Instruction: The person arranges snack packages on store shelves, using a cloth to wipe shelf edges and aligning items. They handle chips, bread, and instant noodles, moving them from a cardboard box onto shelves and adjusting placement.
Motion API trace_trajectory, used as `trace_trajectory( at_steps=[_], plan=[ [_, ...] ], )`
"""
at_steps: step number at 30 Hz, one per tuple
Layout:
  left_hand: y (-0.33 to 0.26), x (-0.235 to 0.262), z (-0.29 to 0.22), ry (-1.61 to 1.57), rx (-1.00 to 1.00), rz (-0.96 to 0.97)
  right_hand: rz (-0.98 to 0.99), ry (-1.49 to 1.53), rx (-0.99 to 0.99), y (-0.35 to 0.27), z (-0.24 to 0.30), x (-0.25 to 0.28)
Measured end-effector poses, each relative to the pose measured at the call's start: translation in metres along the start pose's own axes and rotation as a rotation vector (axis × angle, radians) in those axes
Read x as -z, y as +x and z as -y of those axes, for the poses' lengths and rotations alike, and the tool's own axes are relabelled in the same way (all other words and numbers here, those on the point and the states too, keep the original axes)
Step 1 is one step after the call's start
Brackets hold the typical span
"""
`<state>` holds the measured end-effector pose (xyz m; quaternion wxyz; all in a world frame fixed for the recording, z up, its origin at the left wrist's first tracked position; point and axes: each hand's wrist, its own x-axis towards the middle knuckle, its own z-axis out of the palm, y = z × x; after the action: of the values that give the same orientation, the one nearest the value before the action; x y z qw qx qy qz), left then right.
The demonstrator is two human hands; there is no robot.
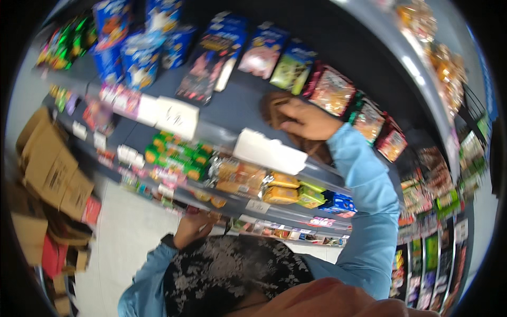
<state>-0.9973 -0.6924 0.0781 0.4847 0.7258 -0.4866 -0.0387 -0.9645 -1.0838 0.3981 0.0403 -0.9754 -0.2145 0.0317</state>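
Our right hand pinched a brown packet at the shelf edge; jostled neighbours could have toppled.

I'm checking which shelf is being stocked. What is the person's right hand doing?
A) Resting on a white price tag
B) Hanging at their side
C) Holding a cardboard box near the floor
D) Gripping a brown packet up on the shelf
D: the right hand is raised, its fingers closed around a brown packet on the grey shelf among the snack bags.
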Motion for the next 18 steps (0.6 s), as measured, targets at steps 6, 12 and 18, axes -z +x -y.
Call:
trace_trajectory(
  at_steps=[6, 12, 18],
  plan=[
    [0.016, -0.005, -0.002, -0.01, 0.004, -0.074, 0.046, 0.036, -0.17, 0.003, 0.011, 0.003],
    [0.014, -0.024, -0.005, -0.174, 0.158, -0.041, 0.109, -0.002, -0.149, 0.004, 0.001, -0.001],
    [0.029, -0.011, -0.043, 0.025, 0.104, -0.072, 0.181, -0.033, -0.136, 0.011, 0.0, 0.002]
  ],
)
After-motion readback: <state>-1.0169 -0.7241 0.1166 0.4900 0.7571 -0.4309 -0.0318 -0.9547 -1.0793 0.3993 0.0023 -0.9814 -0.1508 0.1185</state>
